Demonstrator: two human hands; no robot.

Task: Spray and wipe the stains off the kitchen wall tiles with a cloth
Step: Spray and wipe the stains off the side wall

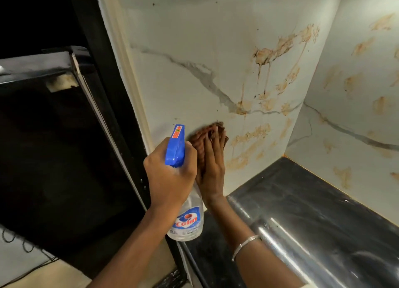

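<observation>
My left hand (170, 175) grips the neck of a clear spray bottle (187, 222) with a blue trigger head (176, 146), held upright close to the wall. My right hand (212, 167) lies flat, pressing a brown cloth (201, 136) against the white marble-look wall tiles (185, 89). Orange-brown stains (269, 54) with drip runs cover the tiles to the right of the cloth and above it. More stains (380, 105) mark the side wall on the right. The tile area left of the cloth looks free of stains.
A black glossy countertop (302, 192) with a shiny rounded metal edge (278, 229) runs below the tiles on the right. A black appliance (54, 136) stands to the left, beside a dark frame. A silver bangle (244, 244) is on my right wrist.
</observation>
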